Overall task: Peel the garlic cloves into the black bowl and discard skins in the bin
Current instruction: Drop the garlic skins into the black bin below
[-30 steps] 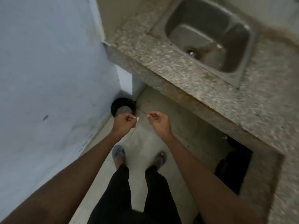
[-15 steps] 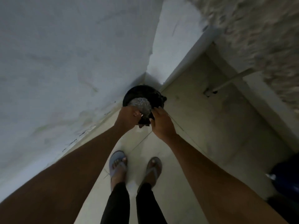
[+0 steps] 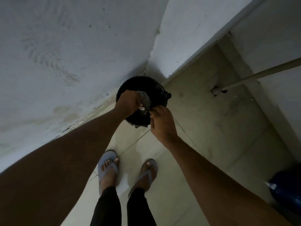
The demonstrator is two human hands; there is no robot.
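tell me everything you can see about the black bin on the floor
The black bin is round, dark and open-topped, with a small lug on its right rim. It stands upright on the tiled floor in the wall corner. Greyish crumpled waste shows inside. The left hand and right hand hover over its opening; whether they touch the rim cannot be told.

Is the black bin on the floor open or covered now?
Open. The black bin shows its dark inside with grey waste; both hands, left hand and right hand, are over its mouth.
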